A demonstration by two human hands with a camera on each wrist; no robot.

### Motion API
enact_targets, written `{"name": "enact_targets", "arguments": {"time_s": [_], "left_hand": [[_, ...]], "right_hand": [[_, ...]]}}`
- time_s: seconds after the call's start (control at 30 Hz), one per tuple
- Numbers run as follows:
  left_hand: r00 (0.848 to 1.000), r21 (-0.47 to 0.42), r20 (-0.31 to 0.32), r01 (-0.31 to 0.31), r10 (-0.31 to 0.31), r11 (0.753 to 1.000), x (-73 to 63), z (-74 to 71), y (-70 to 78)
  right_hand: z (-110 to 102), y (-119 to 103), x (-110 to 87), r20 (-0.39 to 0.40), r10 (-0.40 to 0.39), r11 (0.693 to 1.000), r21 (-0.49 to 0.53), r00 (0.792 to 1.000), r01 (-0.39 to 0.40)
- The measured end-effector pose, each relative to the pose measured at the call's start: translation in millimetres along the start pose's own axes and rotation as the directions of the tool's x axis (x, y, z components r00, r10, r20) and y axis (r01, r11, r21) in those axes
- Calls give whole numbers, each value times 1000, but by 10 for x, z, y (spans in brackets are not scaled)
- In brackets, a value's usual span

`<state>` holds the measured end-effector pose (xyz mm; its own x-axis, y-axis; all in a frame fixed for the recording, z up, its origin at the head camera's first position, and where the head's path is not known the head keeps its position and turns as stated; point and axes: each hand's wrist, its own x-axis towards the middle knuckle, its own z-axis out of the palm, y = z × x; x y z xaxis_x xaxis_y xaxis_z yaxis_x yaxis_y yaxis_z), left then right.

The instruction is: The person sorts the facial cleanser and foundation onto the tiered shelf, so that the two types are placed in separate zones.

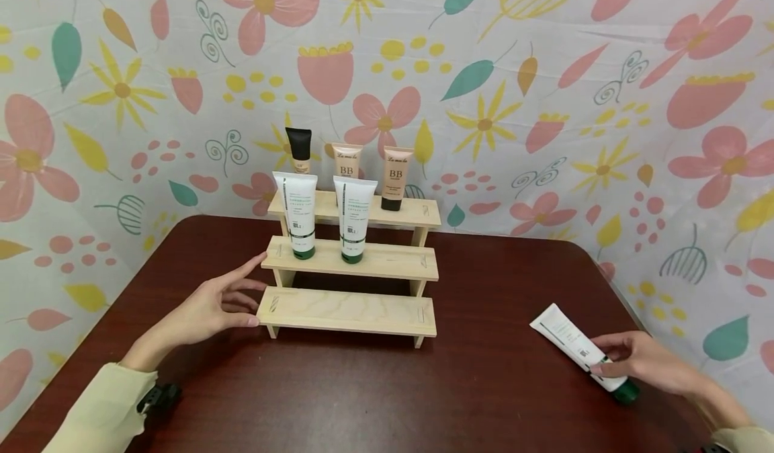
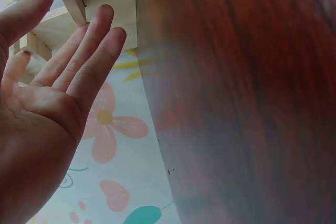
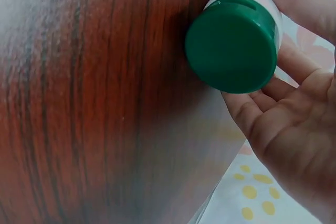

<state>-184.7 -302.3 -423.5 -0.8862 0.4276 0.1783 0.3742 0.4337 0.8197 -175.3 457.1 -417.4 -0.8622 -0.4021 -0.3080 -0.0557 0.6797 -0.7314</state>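
Note:
My right hand [image 1: 653, 364] grips a white squeeze tube [image 1: 571, 339] near its green cap [image 3: 231, 45], thumb on one side and fingers on the other. The tube is tilted low over the table's right side; whether it touches the wood I cannot tell. Fingers fairly straight, my left hand [image 1: 208, 305] touches the left end of a three-step wooden display stand [image 1: 351, 308]. Two white tubes with green caps, a left one [image 1: 300, 214] and a right one [image 1: 353, 218], stand cap down on the middle step. In the left wrist view the left fingers [image 2: 94, 66] are beside the stand.
On the top step stand a black-capped tube [image 1: 299, 145], a beige BB cream tube [image 1: 347, 164] partly hidden behind a white tube, and another BB cream tube [image 1: 396, 174]. The dark wooden table [image 1: 363, 392] meets a flower-print cloth [image 1: 544, 103] at the back.

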Motion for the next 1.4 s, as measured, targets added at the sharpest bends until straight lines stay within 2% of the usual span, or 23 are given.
{"name": "enact_targets", "arguments": {"time_s": [0.23,0.4,0.63,0.9,1.03,1.4], "left_hand": [[1000,12,-1,17,-17,1000,-1,-10,-23],[1000,10,-2,11,-11,1000,6,5,-42],[1000,7,2,17,-17,1000,-4,6,-59],[1000,8,-2,12,-12,1000,3,11,-46],[1000,1,-1,16,-16,1000,1,9,-32],[1000,-11,6,-2,2,1000,4,5,-27]], "right_hand": [[55,-93,38,1,4,1000,7,1000,-4],[140,-229,84,-52,8,1000,-16,999,-8],[269,-418,143,-124,-9,999,41,992,14],[440,-642,212,-213,-37,987,144,976,69],[535,-759,253,-258,-14,980,189,966,64],[743,-1126,396,-359,-56,979,163,932,122]]}}
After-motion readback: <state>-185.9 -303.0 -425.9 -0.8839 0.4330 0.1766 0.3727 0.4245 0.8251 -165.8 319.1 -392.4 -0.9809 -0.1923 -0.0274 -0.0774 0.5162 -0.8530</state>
